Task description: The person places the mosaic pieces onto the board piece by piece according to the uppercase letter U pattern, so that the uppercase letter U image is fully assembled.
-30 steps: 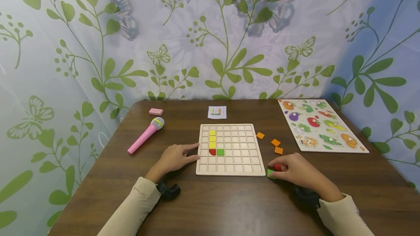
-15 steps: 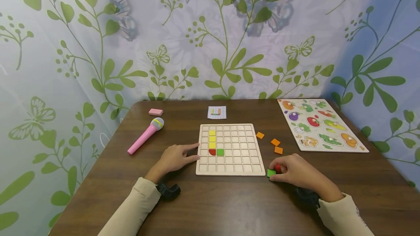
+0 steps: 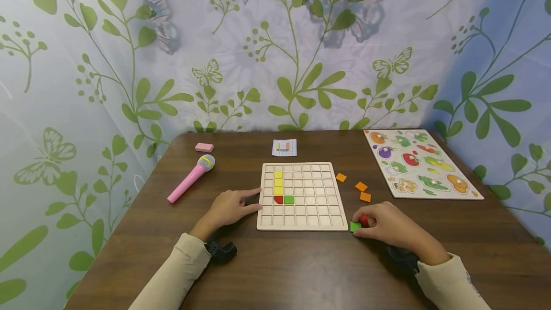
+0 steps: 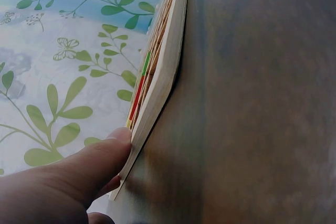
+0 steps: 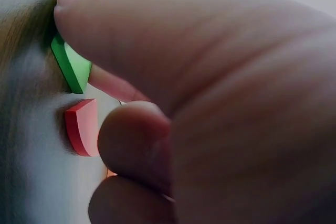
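Note:
A pale wooden grid board lies on the table, with a column of yellow square tiles, a red quarter-round tile and a green square tile in its cells. Thumb and index finger of my left hand touch the board's left edge; in the left wrist view the thumb rests against its side. To the right of the board, my right hand pinches a second green square tile between thumb and index finger. Another red tile with a curved side lies beside it, under the fingers.
Several orange tiles lie right of the board. Behind it is a small pattern card. A vegetable puzzle board sits at the back right, a pink toy microphone and a pink block at the left.
My right thumb has slid from over the green tile to its near edge, so more of the tile shows. The left hand and the board have stayed in place.

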A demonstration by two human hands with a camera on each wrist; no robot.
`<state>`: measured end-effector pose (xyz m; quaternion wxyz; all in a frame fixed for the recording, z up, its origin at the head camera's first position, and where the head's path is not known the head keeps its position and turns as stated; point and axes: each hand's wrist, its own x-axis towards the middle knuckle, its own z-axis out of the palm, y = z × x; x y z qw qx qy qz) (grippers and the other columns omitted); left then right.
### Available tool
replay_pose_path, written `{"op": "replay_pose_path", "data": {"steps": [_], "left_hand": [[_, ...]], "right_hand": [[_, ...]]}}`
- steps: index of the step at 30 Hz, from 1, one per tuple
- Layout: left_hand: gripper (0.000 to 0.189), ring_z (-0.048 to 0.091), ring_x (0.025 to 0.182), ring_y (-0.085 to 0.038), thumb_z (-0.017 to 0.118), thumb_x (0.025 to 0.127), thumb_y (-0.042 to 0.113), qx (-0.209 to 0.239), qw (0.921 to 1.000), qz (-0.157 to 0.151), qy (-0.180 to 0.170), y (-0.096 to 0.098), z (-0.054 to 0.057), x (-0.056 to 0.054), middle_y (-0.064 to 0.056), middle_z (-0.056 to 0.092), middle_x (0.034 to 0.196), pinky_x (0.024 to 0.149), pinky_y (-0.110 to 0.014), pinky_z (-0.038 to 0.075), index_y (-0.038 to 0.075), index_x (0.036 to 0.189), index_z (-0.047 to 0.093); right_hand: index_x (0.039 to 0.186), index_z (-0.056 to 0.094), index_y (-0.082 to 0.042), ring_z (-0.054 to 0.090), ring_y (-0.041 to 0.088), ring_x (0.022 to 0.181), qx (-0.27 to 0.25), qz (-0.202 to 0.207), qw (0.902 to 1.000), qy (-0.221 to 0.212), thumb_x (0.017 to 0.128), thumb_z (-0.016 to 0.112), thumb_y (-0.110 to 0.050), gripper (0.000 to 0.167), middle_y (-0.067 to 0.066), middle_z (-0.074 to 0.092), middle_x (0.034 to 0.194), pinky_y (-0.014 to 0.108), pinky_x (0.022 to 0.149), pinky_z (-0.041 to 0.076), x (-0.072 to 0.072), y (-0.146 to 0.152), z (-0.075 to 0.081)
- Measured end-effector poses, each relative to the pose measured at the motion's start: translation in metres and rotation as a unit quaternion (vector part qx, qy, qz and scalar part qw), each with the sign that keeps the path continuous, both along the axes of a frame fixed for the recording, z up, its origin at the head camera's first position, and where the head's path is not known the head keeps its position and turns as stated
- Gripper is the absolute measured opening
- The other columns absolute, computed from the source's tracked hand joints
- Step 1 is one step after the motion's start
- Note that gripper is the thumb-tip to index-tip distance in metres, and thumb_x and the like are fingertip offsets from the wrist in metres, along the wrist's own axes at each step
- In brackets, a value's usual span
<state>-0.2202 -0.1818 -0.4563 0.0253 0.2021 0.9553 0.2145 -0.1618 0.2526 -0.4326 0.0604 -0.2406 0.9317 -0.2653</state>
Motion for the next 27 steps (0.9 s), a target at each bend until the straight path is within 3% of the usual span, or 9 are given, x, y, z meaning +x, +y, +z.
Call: {"op": "replay_pose_path", "data": {"steps": [27], "left_hand": [[0.059, 0.027, 0.049, -0.008, 0.067, 0.093, 0.057, 0.006, 1.0000, -0.003, 0.002, -0.0003, -0.0012, 0.0000, 0.009, 0.035, 0.055, 0.049, -0.028, 0.025, 0.035, 0.147, 0.058]], "right_hand": [[0.096, 0.077, -0.022, 0.040, 0.001, 0.057, 0.012, 0.005, 0.9999, 0.003, 0.084, 0.085, -0.034, 0.019, -0.015, 0.044, 0.062, 0.024, 0.054, 0.032, 0.0015, -0.0039, 0.0022]]}}
